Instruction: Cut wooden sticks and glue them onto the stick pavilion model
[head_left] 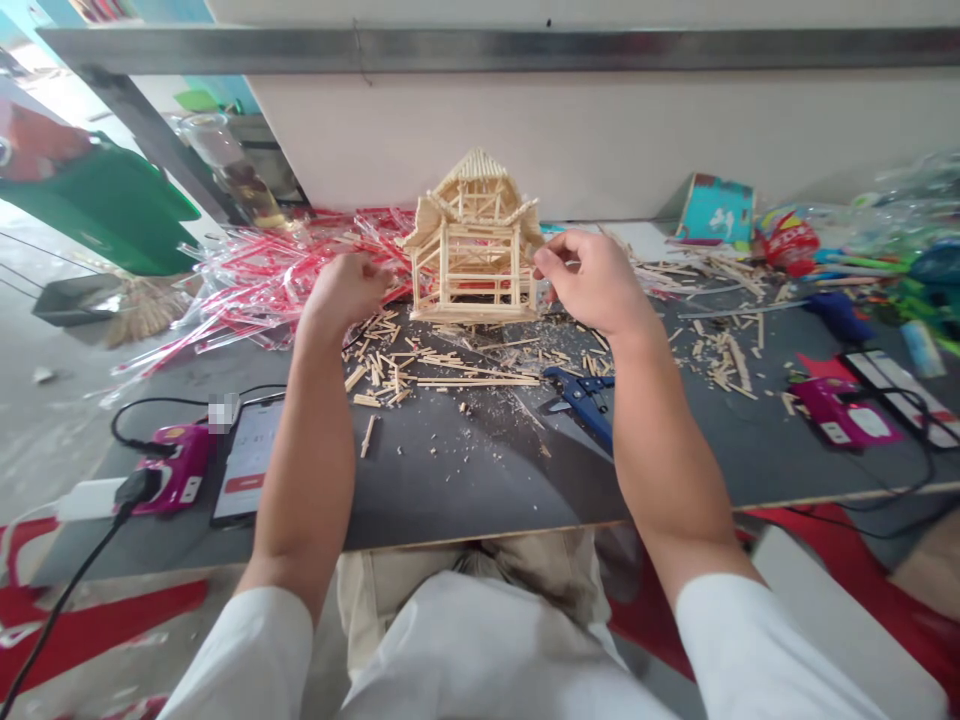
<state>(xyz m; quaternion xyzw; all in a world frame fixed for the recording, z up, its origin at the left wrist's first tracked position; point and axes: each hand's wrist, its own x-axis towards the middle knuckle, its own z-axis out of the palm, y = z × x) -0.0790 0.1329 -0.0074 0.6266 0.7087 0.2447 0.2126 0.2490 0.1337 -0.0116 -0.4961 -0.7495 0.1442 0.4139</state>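
A small house model of pale wooden sticks (480, 255) stands upright at the back middle of the dark table, with a stick roof and open framed walls. Left of it is my left hand (346, 290), its fingers curled together near the model's left side; anything in them is too small to name. My right hand (589, 275) is at the model's right edge, thumb and forefinger pinched close to the wall and roof corner. What that pinch holds cannot be made out. Short cut sticks (386, 365) and longer sticks (480, 380) lie in front of the model.
Blue cutters (585, 398) lie right of the middle. Red and clear plastic wrappers (262, 285) spread behind my left hand. A phone (251, 455) and purple power adapter (176, 465) sit at the left, another purple adapter (844, 410) at the right. A metal rail (510, 50) crosses behind.
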